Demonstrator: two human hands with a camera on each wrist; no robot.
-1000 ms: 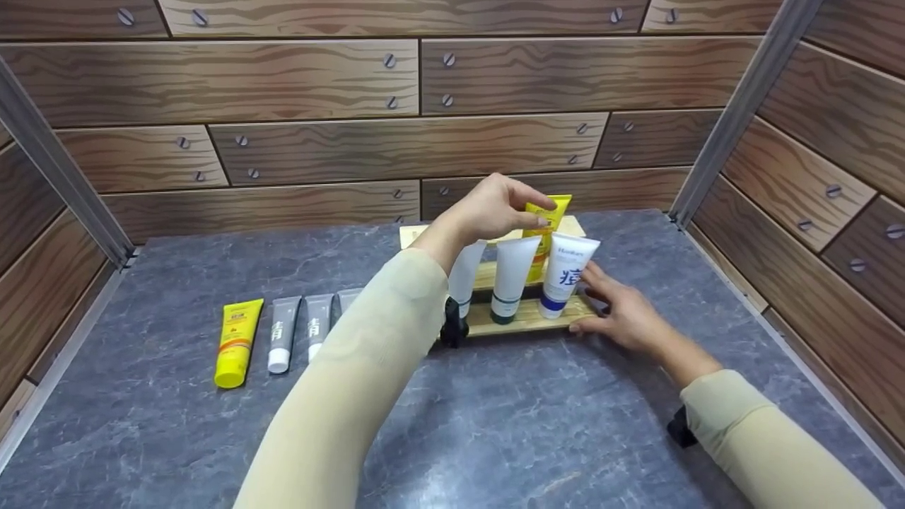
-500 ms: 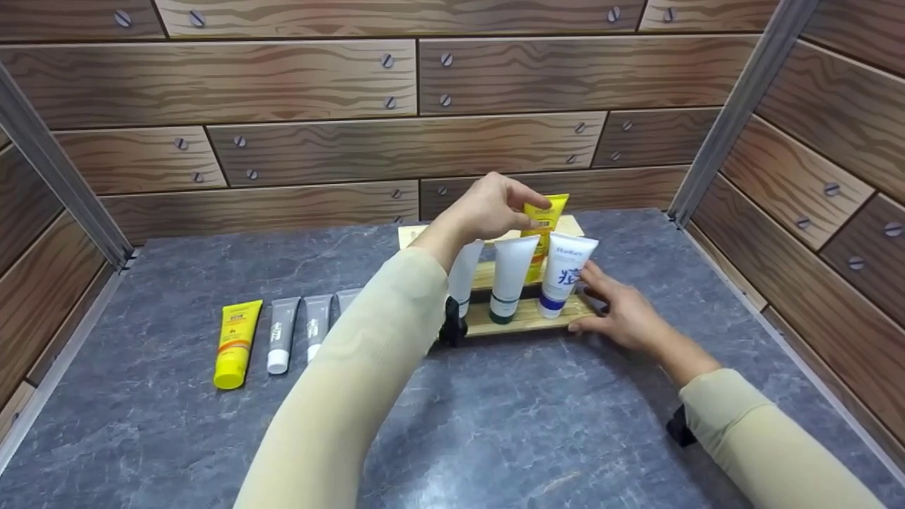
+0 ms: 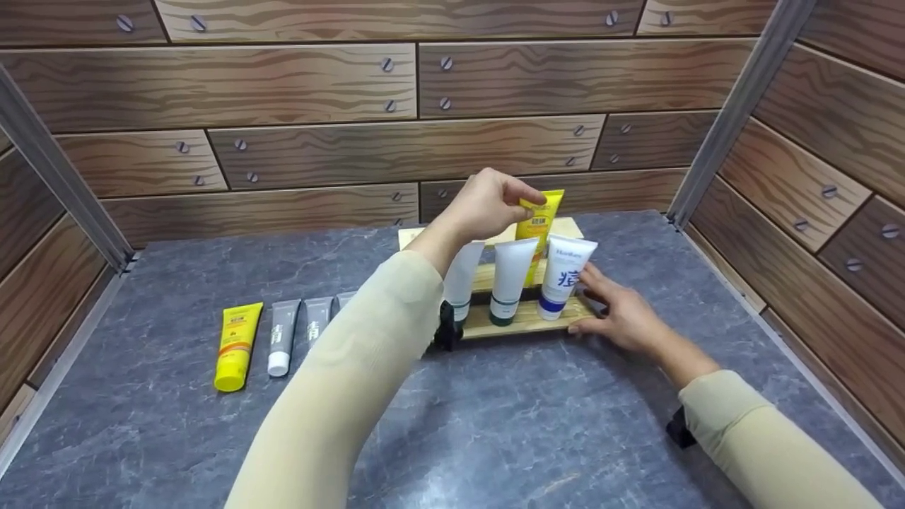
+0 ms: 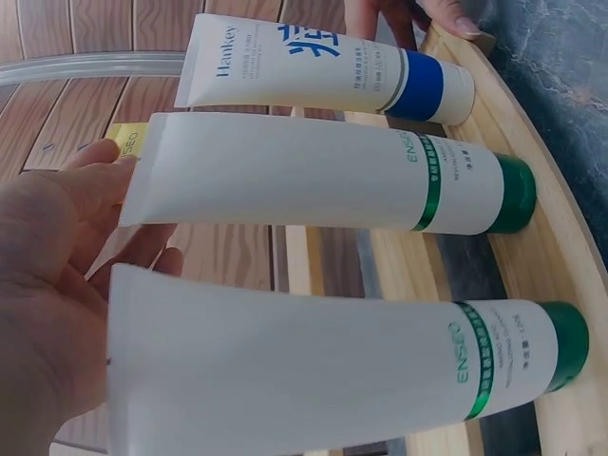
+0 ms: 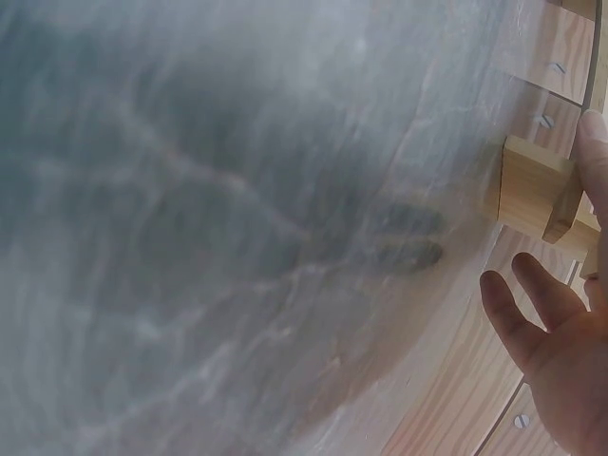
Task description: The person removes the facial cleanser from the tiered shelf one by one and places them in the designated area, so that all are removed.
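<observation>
My left hand (image 3: 488, 205) pinches the crimped top end of a yellow tube (image 3: 539, 225), which stands cap down on the back step of a stepped wooden rack (image 3: 488, 329). On the front step, a white tube with a blue cap band (image 3: 565, 272) stands rightmost. Beside it are two white tubes with green caps, the middle one (image 4: 323, 171) and the left one (image 4: 285, 361); both hide part of the yellow tube. My right hand (image 3: 622, 314) holds the rack's right end, thumb at the front corner. In the right wrist view, two fingers (image 5: 513, 318) extend past the wood.
Left of the rack, another yellow tube (image 3: 238, 346) and several grey tubes with white caps, such as this grey tube (image 3: 283, 336), lie on the dark marbled table (image 3: 537, 424). My left forearm covers part of that row. Wood-patterned walls (image 3: 297, 78) enclose the table.
My left hand has shifted the yellow tube slightly left along the back step. The right hand and the front tubes have stayed in place.
</observation>
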